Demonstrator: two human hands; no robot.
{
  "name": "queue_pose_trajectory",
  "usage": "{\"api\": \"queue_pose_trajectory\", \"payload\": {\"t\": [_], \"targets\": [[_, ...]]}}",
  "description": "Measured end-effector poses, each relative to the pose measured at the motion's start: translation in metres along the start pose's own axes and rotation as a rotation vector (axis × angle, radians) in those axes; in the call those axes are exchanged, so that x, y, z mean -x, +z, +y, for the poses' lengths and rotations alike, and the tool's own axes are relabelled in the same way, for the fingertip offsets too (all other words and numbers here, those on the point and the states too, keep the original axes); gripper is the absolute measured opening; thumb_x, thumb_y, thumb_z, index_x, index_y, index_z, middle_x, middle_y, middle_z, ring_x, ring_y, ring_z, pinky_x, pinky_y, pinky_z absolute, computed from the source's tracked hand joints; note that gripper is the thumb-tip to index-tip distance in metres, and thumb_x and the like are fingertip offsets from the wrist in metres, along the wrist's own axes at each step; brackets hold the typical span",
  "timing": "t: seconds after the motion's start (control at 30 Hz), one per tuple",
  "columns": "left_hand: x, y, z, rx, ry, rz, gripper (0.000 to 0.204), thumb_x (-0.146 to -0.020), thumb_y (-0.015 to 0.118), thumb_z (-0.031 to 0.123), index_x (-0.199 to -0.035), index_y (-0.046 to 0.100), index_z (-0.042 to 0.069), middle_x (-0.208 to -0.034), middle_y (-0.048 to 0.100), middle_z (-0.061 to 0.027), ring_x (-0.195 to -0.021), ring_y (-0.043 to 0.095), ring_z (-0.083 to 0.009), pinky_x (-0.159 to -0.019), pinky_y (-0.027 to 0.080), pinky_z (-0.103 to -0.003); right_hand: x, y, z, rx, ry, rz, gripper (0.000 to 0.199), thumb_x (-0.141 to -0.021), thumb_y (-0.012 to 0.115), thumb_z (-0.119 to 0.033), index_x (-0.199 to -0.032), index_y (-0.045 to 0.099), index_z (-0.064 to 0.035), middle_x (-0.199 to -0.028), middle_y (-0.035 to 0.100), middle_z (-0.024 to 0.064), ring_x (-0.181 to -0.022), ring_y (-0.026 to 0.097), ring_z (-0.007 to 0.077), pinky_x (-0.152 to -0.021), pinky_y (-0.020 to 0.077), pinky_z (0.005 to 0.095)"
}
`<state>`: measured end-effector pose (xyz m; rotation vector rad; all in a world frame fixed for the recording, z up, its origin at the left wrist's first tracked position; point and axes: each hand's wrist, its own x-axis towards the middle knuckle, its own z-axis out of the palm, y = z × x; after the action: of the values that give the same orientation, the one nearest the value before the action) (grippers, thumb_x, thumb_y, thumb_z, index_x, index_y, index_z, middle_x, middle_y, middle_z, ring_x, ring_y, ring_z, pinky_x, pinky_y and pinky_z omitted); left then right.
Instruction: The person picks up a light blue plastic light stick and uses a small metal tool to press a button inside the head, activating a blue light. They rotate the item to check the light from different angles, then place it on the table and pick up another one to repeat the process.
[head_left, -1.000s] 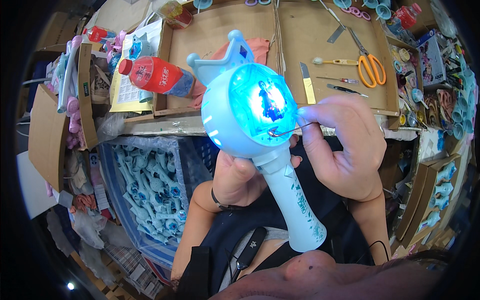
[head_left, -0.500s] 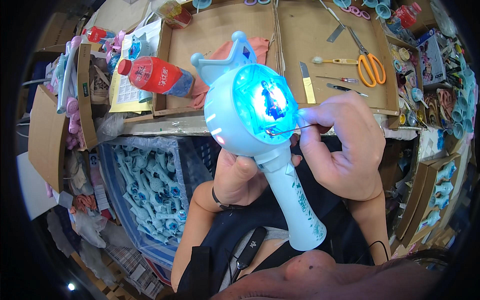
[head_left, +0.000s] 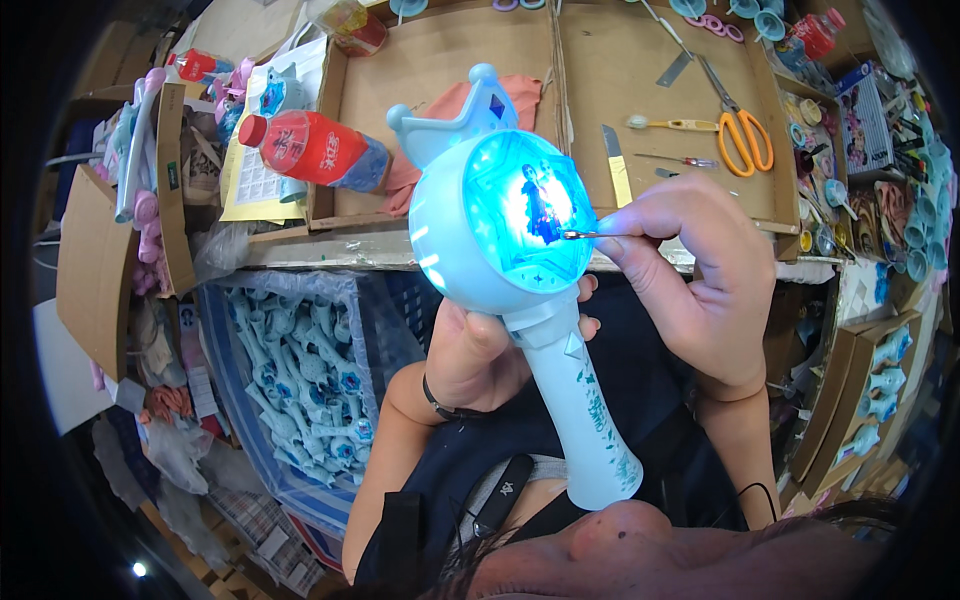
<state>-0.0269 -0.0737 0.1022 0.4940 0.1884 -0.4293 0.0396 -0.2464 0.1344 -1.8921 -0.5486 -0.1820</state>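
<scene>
A pale blue light-up wand (head_left: pixel 440 245) stands tilted before me, its crown on top and its round window (head_left: pixel 520 210) glowing blue-white around a dark figure picture. My left hand (head_left: pixel 480 360) is closed round the wand at its neck, just under the round head. Pinched between thumb and fingers of my right hand (head_left: pixel 705 275) is a thin metal tool (head_left: pixel 582 235), perhaps tweezers. Its tip is at the window, by the foot of the picture; whether it touches the surface I cannot tell. The rest of the tool is hidden in the hand.
Beyond the wand, cardboard trays hold an orange cloth (head_left: pixel 520 95), orange-handled scissors (head_left: pixel 742 140), a brush (head_left: pixel 680 125), a screwdriver (head_left: pixel 680 161) and a blade (head_left: pixel 614 165). A red-labelled bottle (head_left: pixel 315 150) lies at left. Below stands a lined bin (head_left: pixel 215 375) of pale blue wand parts.
The tool's tip has moved up from the window's lower rim toward the picture, along with my right hand. The wand has turned slightly, its handle end shifting left.
</scene>
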Motion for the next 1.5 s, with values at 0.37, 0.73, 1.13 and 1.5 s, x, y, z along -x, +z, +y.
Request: {"api": "queue_pose_trajectory", "payload": {"t": [0.37, 0.73, 1.13, 1.5], "targets": [[0.0, 0.008, 0.001, -0.271, -0.025, 0.089, 0.099, -0.064, 0.065, 0.064, -0.135, 0.027, 0.007, -0.115, 0.05, -0.0172, -0.09, 0.061, -0.0282, -0.072, 0.056, -0.035, 0.004, 0.003, 0.016, -0.076, -0.11, 0.063, 0.019, -0.067, 0.073, 0.004, -0.084, 0.068, -0.0037, -0.072, 0.06, 0.0054, -0.063, 0.057, 0.0132, -0.054, 0.0434, 0.0227], [-0.001, 0.01, 0.002, -0.251, -0.047, 0.062, 0.099, -0.064, 0.064, 0.064, -0.135, 0.027, 0.007, -0.114, 0.05, -0.0166, -0.089, 0.061, -0.0274, -0.071, 0.055, -0.033, 0.005, 0.004, 0.023, -0.522, 0.066, 0.018, 0.017, -0.075, 0.068, 0.003, -0.091, 0.062, 0.0022, -0.083, 0.063, 0.0068, -0.07, 0.059, 0.0087, -0.062, 0.0474, 0.0209], [0.0, 0.008, 0.004, -0.267, -0.059, 0.023, 0.099, -0.065, 0.063, 0.065, -0.135, 0.026, 0.006, -0.114, 0.049, -0.0167, -0.09, 0.061, -0.0281, -0.072, 0.055, -0.034, 0.006, 0.007, 0.025, -0.87, 0.31, -0.053, 0.019, -0.081, 0.065, -0.002, -0.098, 0.059, 0.0028, -0.086, 0.064, 0.0065, -0.073, 0.06, 0.0084, -0.065, 0.0498, 0.0201], [-0.002, 0.008, 0.002, -0.301, 0.014, 0.03, 0.095, -0.067, 0.063, 0.062, -0.134, 0.029, 0.006, -0.113, 0.052, -0.0185, -0.088, 0.062, -0.0281, -0.072, 0.055, -0.034, 0.012, 0.013, 0.019, -0.671, 0.271, 0.094, 0.018, -0.079, 0.066, 0.001, -0.096, 0.06, 0.0021, -0.085, 0.062, 0.0062, -0.073, 0.059, 0.0093, -0.063, 0.0494, 0.0211]]}}
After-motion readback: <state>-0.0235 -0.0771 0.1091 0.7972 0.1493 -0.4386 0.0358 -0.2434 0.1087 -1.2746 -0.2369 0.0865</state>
